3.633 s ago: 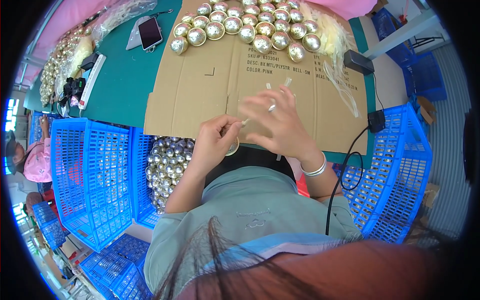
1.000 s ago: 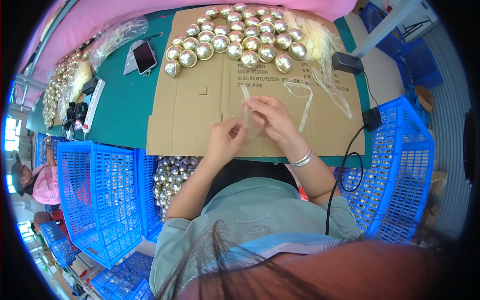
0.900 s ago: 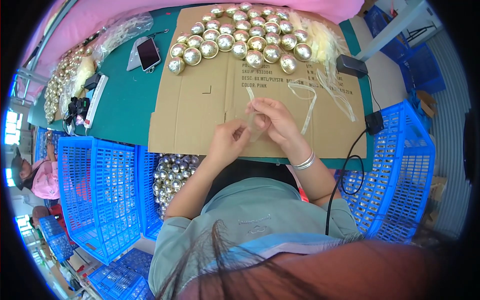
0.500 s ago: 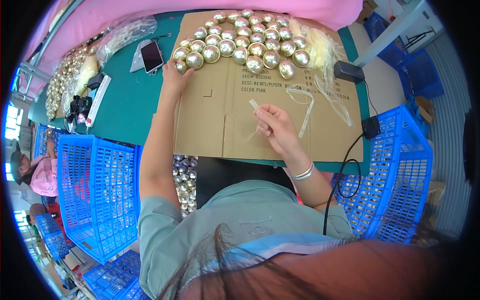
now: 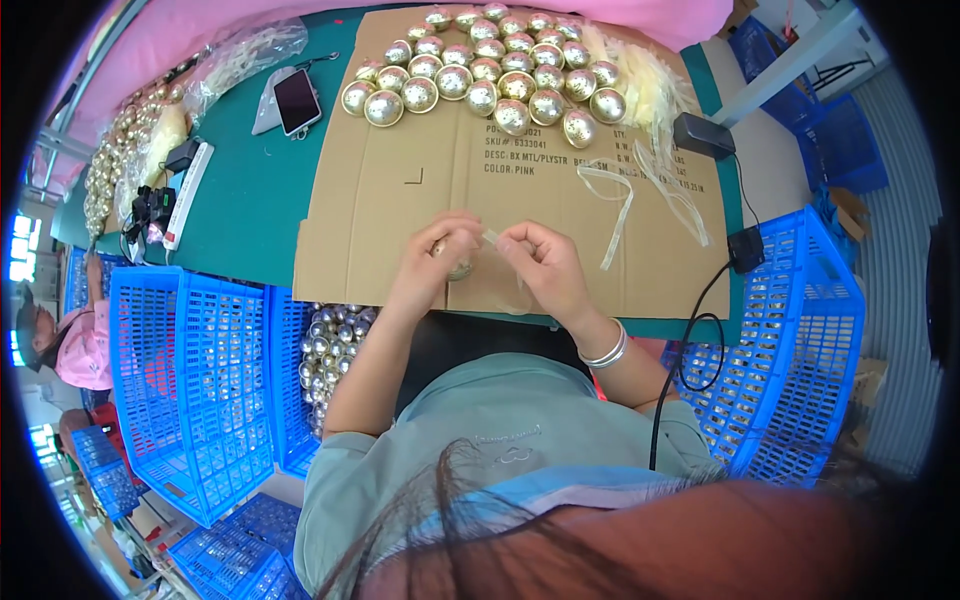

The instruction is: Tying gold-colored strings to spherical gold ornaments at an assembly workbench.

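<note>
My left hand (image 5: pixel 430 262) is closed around a shiny gold ball (image 5: pixel 461 270), partly covered by the fingers, above the near part of the cardboard sheet (image 5: pixel 390 225). Close beside it, my right hand (image 5: pixel 548 268) pinches a short pale ribbon (image 5: pixel 489 237), whose free end reaches toward the left hand. Whether the ribbon touches the ball, I cannot tell. Farther off on the cardboard sits a group of speckled gold balls (image 5: pixel 516 86). Next to them on the right lies a bundle of cream ribbons (image 5: pixel 645 85).
Loose ribbon loops (image 5: pixel 622 225) lie at the right of the cardboard. A phone (image 5: pixel 297 102) and a power strip (image 5: pixel 190 195) are on the green table. Blue crates (image 5: pixel 190 390) flank me, and a black cable (image 5: pixel 690 335) hangs at the right. A person in pink (image 5: pixel 82 345) is at far left.
My left hand has come back from the group with a gold ball and now meets my right hand. The right hand's ribbon has turned toward the ball. The cardboard has shifted slightly.
</note>
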Demonstrator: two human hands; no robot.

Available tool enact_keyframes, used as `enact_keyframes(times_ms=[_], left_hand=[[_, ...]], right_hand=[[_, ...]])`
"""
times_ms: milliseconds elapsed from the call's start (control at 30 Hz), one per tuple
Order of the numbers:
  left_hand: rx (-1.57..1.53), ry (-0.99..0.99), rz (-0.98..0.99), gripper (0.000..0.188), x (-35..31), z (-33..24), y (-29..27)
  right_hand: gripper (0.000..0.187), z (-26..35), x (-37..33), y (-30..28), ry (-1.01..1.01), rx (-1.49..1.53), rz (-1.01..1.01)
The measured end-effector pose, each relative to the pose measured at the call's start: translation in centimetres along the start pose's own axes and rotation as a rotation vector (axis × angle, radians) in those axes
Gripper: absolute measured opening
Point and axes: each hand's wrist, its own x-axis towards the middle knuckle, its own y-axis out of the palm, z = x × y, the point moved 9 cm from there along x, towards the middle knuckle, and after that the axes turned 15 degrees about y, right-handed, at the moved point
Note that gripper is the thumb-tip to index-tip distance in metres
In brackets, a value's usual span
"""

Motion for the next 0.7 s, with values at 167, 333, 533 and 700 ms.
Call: enact_keyframes(times_ms=[167,333,533,700], left_hand=[[0.112,0.056,0.042,0.004,0.0,-1.4,0.3],[-0.063,-0.070,-0.046,0.003,-0.9,-0.7,0.6],[-0.043,0.060,-0.023,0.011,-1.2,-1.4,1.4],[-0.537,-0.039,-0.014,0.035,-1.9,-0.6,2.5]], right_hand=[[0.009,0.5,-0.8,1.0,-0.036,-0.155,-0.016],[0.014,5.6,-5.4,2.8,-0.972,-0.724,-0.421],[0.012,4.6,-4.6,1.1,-0.711,-0.608,-0.403],[0.007,2.9,-3.2,-0.2,-0.340,-0.203,-0.307]])
